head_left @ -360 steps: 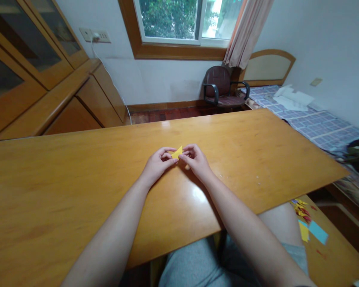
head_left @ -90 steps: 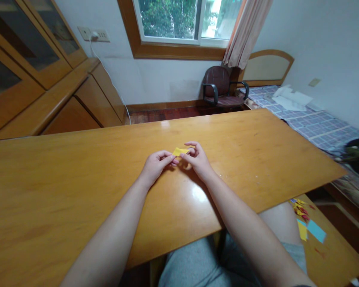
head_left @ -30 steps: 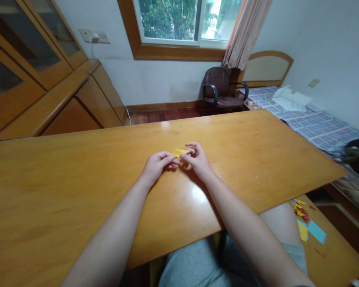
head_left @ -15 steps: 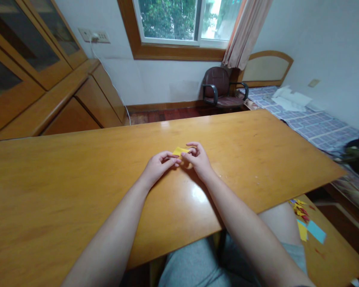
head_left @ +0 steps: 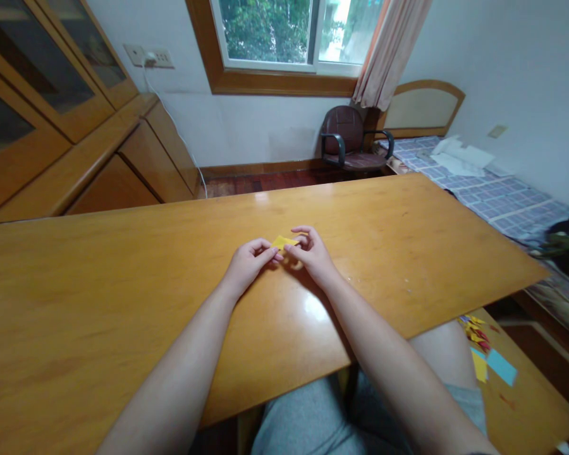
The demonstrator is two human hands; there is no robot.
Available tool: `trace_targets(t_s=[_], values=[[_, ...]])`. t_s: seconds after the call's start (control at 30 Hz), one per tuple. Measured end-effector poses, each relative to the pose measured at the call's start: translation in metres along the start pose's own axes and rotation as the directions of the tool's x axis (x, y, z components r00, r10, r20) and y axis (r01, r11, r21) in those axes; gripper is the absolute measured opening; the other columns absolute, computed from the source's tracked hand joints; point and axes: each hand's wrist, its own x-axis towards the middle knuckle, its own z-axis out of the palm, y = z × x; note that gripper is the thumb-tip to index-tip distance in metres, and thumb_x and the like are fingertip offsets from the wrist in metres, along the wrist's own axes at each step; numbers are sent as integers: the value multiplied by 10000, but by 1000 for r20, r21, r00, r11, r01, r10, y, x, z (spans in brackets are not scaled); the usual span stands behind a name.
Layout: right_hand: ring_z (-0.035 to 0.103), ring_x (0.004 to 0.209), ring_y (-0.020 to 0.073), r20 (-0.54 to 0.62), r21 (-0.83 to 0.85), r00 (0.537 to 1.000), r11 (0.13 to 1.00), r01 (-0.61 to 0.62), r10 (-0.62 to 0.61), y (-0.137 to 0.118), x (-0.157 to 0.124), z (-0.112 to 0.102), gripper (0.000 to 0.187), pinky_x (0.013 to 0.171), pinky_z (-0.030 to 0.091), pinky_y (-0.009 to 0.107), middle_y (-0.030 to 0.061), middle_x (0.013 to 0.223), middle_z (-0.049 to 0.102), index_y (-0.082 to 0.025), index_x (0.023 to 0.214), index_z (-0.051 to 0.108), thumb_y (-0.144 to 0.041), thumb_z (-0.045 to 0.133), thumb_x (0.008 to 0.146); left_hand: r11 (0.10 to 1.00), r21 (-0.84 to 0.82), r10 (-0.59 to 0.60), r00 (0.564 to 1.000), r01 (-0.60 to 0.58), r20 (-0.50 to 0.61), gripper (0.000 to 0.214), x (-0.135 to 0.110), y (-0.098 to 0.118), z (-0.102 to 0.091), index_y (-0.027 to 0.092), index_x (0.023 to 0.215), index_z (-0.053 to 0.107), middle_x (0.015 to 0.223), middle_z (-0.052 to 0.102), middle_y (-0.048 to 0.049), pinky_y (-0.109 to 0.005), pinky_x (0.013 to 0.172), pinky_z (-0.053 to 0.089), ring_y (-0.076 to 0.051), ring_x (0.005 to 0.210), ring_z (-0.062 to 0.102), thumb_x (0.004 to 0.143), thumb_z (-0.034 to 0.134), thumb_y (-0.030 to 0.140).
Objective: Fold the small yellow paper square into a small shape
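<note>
A small folded piece of yellow paper (head_left: 282, 242) is held between my two hands, a little above the wooden table (head_left: 137, 284). My left hand (head_left: 251, 262) pinches its left side between thumb and fingers. On the other side, my right hand (head_left: 313, 253) grips the right edge with the thumb in front, while one finger stretches out above. The fingertips hide part of the paper's lower edge.
A lower wooden surface at the right holds blue paper (head_left: 501, 367), a yellow sheet (head_left: 479, 365) and several small folded yellow and red pieces (head_left: 477, 332). Beyond the table stand a chair (head_left: 346, 136) and a bed (head_left: 493, 183). A cabinet (head_left: 76, 126) lines the left.
Both hands have shifted very slightly left with the yellow paper. The paper looks a little flatter and more pointed. Its surroundings are unchanged.
</note>
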Motion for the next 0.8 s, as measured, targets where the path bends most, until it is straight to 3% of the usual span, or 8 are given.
trace_targets(t_s=[0.23,0.6,0.8], values=[[505,542,80,56,-14,998,1000,-1,1,5,1,0,496,480,367,185,-69,715,590,-233,1064,485,-334,780,679,1000,17,25,999,-25,-23,348,2,0,2,155,723,644,761,740,-65,-295,739,530,-170,702,677,697,764,481],[468,518,76,32,-11,999,1000,-6,6,3,1,-1,495,466,369,180,-87,659,582,-228,1064,486,-325,780,678,998,-28,-49,999,48,-22,374,-2,5,2,148,726,646,732,742,-71,-299,652,541,-171,621,669,681,777,495],[482,509,75,2,5,1000,1000,-16,16,3,2,-1,487,480,391,189,-94,654,588,-235,1047,486,-315,778,665,996,-65,-66,998,66,-3,383,-4,7,3,145,772,686,780,750,-87,-315,685,558,-186,673,685,708,753,517]])
